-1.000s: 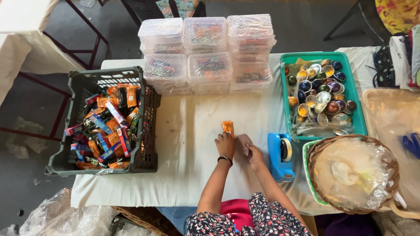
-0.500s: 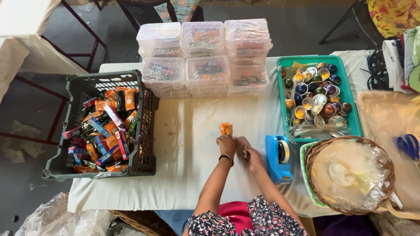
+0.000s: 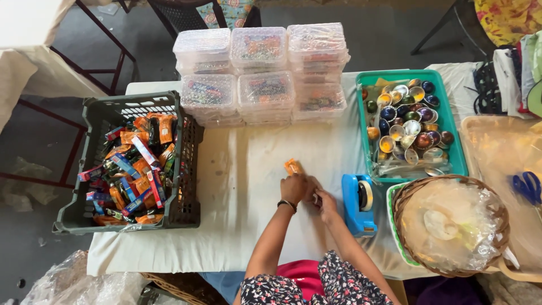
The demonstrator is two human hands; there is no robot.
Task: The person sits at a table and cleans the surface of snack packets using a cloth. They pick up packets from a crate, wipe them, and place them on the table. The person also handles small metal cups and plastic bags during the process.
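Holding an orange packet (image 3: 292,166) on the worktop (image 3: 243,186): left hand (image 3: 294,188) closed on it; right hand (image 3: 324,199) grip indiscernible.

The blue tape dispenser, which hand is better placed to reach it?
Probably the right hand: it lies just beside the blue tape dispenser, while the left hand sits farther off, on the small orange packet.
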